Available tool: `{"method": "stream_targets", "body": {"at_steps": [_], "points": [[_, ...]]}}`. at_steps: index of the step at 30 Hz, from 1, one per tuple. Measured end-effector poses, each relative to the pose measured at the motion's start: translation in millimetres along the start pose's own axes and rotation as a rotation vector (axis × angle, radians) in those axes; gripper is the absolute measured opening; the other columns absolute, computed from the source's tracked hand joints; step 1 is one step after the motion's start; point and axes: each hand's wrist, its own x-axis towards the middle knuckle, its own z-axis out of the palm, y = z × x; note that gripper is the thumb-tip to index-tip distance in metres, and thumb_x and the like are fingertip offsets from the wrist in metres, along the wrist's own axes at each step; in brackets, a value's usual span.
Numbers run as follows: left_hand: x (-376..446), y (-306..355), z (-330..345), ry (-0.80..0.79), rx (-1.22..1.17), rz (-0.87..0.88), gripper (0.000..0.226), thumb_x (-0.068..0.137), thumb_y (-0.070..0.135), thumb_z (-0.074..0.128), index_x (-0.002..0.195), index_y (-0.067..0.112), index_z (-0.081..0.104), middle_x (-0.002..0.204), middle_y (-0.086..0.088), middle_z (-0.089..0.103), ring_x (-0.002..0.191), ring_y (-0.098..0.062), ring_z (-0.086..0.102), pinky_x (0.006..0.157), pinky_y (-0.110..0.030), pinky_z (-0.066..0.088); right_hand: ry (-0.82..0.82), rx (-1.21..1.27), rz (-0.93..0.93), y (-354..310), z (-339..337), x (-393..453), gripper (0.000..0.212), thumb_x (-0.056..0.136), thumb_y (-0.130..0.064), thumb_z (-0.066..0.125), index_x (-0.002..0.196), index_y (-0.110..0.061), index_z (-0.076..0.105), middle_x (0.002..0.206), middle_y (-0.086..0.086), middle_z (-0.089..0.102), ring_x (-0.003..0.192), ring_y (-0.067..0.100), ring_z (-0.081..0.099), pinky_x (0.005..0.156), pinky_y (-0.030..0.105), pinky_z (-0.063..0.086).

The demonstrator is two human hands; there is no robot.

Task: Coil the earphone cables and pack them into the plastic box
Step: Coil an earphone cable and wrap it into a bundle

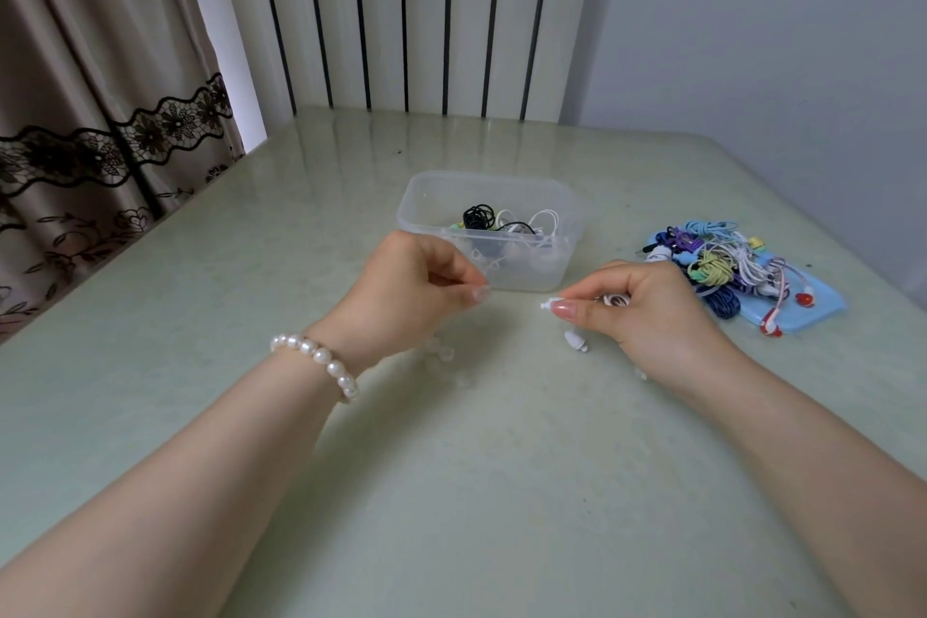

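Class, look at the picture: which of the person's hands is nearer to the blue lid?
The right hand is nearer: it hangs just left of the blue lid. The left hand is farther left, before the plastic box.

Both bare forearms reach forward over the table, the hands held close together and a little apart. The left hand (411,286) has its fingers curled under, thumb tip toward the right. The right hand (637,306) curls too, thumb and forefinger pinching something small and white.
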Motion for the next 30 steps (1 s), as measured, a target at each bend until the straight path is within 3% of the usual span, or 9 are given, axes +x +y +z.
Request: {"method": "stream_targets", "body": {"at_steps": [3, 6, 9, 14, 19, 23, 30], "points": [[-7, 6, 13, -0.072, -0.55, -0.125, 0.009, 0.075, -0.008, 0.065, 0.073, 0.0, 0.064, 0.064, -0.007, 0.066, 0.054, -0.007, 0.063, 0.057, -0.016, 0.054, 0.013, 0.069, 0.01, -2, 0, 0, 0.004, 0.075, -0.014, 0.072, 0.078, -0.011, 0.072, 0.068, 0.011, 0.061, 0.041, 0.003, 0.044, 0.041, 0.013, 0.032], [-11, 7, 24, -0.123, -0.748, -0.219, 0.007, 0.076, -0.009, 0.062, 0.077, -0.002, 0.065, 0.065, -0.008, 0.068, 0.057, -0.011, 0.065, 0.057, -0.018, 0.055, -0.002, 0.151, -0.021, -1, 0, 2, 0.002, 0.074, -0.014, 0.072, 0.075, -0.015, 0.072, 0.056, -0.006, 0.061, 0.047, -0.001, 0.045, 0.05, 0.011, 0.034], [-12, 6, 27, -0.146, -0.861, -0.286, 0.009, 0.077, -0.01, 0.058, 0.081, -0.006, 0.066, 0.067, -0.011, 0.069, 0.062, -0.013, 0.068, 0.061, -0.019, 0.056, -0.022, 0.182, -0.052, 0, 0, 2, 0.003, 0.073, -0.013, 0.071, 0.075, -0.015, 0.072, 0.063, -0.007, 0.064, 0.057, -0.001, 0.051, 0.057, 0.007, 0.037], [-14, 8, 29, -0.147, -0.902, -0.289, 0.015, 0.078, -0.015, 0.053, 0.084, -0.008, 0.065, 0.07, -0.014, 0.07, 0.067, -0.017, 0.07, 0.064, -0.021, 0.057, -0.008, 0.134, -0.107, -2, 0, 1, 0.006, 0.076, -0.009, 0.069, 0.078, -0.014, 0.072, 0.068, -0.005, 0.061, 0.056, -0.002, 0.048, 0.055, 0.006, 0.035], [-14, 9, 29, -0.118, -0.893, -0.303, 0.015, 0.077, -0.016, 0.054, 0.084, -0.007, 0.064, 0.07, -0.014, 0.07, 0.065, -0.017, 0.07, 0.062, -0.021, 0.057, 0.003, 0.081, -0.161, -4, -1, 1, 0.01, 0.075, -0.009, 0.07, 0.073, -0.018, 0.07, 0.075, 0.004, 0.063, 0.07, 0.01, 0.054, 0.064, 0.012, 0.039], [-14, 9, 29, -0.092, -0.875, -0.286, 0.015, 0.077, -0.017, 0.055, 0.079, -0.005, 0.064, 0.068, -0.013, 0.07, 0.064, -0.017, 0.07, 0.061, -0.021, 0.057, 0.011, 0.0, -0.2, -2, -1, 1, 0.017, 0.073, -0.008, 0.072, 0.068, -0.024, 0.069, 0.076, 0.014, 0.064, 0.069, 0.017, 0.052, 0.061, 0.016, 0.037], [-16, 7, 32, -0.059, -0.763, -0.206, 0.014, 0.076, -0.016, 0.057, 0.078, -0.005, 0.064, 0.066, -0.012, 0.07, 0.064, -0.017, 0.07, 0.064, -0.023, 0.058, 0.044, -0.112, -0.206, 0, 1, 1, 0.014, 0.073, -0.011, 0.074, 0.067, -0.023, 0.07, 0.077, 0.01, 0.063, 0.075, 0.026, 0.056, 0.065, 0.025, 0.039]]}}
